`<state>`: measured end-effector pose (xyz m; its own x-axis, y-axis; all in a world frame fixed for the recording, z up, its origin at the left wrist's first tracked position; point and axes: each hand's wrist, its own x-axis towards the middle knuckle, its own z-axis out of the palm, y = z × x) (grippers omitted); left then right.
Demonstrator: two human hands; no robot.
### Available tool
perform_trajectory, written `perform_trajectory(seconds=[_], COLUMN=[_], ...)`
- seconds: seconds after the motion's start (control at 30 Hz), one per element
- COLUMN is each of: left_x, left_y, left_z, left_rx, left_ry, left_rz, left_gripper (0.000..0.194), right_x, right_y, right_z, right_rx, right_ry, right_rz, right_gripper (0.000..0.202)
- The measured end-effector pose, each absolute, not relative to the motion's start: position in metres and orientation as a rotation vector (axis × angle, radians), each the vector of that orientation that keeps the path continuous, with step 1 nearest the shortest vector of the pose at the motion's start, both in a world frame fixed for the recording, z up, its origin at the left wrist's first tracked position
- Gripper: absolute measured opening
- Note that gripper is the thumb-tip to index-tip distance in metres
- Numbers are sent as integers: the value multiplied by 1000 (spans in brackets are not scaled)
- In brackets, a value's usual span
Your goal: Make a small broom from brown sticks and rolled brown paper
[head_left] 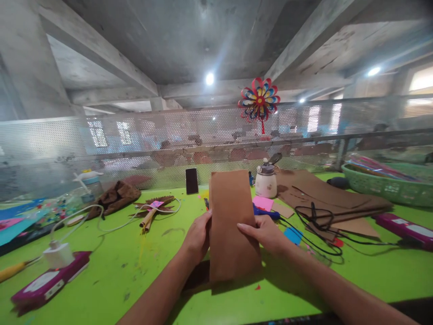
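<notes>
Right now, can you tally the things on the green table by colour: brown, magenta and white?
Brown: 4 (sheet held by both hands, sheet stack, cloth, paper fan)
Magenta: 2 (left box, right box)
White: 2 (pot, charger)
Total: 8

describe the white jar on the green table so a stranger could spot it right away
On the green table, look along the mesh fence at the back. Just right of the upright brown sheet stands the white jar, the only squat white container with a grey flip lid.
</notes>
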<state>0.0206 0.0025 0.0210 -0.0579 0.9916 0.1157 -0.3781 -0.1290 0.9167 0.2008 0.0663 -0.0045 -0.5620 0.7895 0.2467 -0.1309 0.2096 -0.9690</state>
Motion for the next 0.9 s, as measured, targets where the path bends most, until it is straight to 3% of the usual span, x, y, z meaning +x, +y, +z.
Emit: perform_trajectory(seconds=[0.9], left_x=[22], left_y=[5], left_z=[19], left_rx=[909], left_ry=[897], left_rz=[1512], left_gripper=[33], right_x=[203], right_y=[69], right_z=[-8], right_rx=[-715], right_ry=[-1737], right_rz=[1431], right_gripper=[38])
